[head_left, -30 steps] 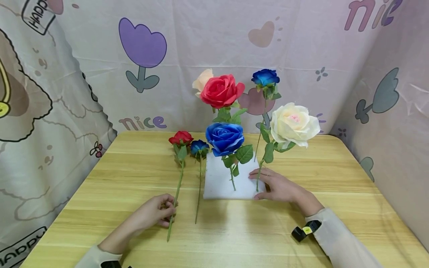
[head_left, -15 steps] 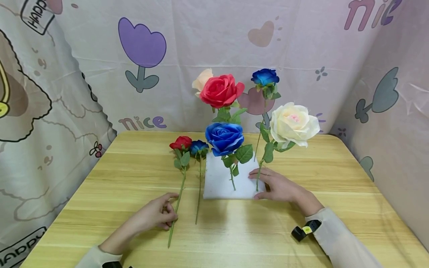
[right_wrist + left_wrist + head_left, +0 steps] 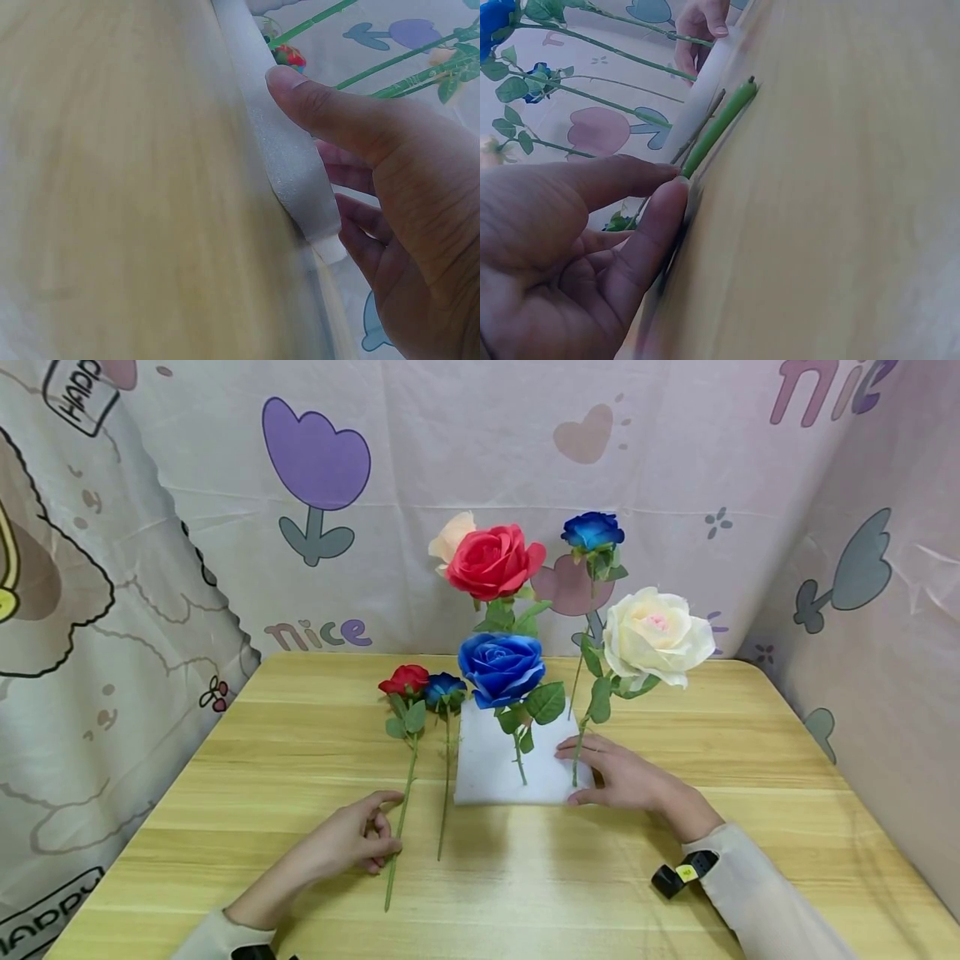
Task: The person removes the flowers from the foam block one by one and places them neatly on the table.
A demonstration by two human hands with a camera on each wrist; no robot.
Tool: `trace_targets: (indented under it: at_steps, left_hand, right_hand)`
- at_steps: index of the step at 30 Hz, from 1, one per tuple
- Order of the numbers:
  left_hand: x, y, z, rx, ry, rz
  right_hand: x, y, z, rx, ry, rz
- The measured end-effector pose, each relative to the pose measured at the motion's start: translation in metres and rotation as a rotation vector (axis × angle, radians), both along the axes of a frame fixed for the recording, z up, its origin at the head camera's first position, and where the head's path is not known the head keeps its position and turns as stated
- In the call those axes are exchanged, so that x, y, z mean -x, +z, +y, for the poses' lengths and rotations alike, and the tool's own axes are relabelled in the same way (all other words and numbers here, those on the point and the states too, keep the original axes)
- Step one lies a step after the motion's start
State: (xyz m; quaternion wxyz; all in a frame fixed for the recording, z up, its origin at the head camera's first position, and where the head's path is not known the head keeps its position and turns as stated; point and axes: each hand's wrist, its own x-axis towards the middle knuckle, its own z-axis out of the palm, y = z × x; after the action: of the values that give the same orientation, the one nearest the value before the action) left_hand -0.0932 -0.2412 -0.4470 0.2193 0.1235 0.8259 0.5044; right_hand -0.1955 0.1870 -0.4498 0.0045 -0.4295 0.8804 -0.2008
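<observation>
Between thumb and forefinger, my left hand (image 3: 352, 837) pinches the lower stem of a red rose (image 3: 405, 680). Its green stem (image 3: 718, 129) shows close up in the left wrist view, the cut end beyond the fingertips. Just right of it, a small blue rose (image 3: 446, 687) lies on the table. My right hand (image 3: 618, 775) holds the right front corner of a white foam board (image 3: 487, 772), its thumb (image 3: 289, 81) along the board's edge. Standing in the board are a large blue rose (image 3: 501, 668) and a white rose (image 3: 658, 635), whose stem passes by the right hand's fingers.
Behind these stand a large red rose (image 3: 495, 562), a pale peach rose (image 3: 452, 537) partly hidden by it, and another blue rose (image 3: 592, 531). The wooden table (image 3: 300, 735) ends at a printed cloth backdrop (image 3: 465, 435).
The red rose has drawn slightly toward me, and its lower stem end has shifted right. My left hand has moved a little right with it. The right hand stays at the board.
</observation>
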Motion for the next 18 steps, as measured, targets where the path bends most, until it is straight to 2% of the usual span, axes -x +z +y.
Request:
trace_targets:
  at_steps: [18]
  left_hand:
    - [0.008, 0.013, -0.004, 0.033, 0.005, 0.049]
  right_hand:
    - [-0.001, 0.001, -0.001, 0.009, 0.005, 0.001]
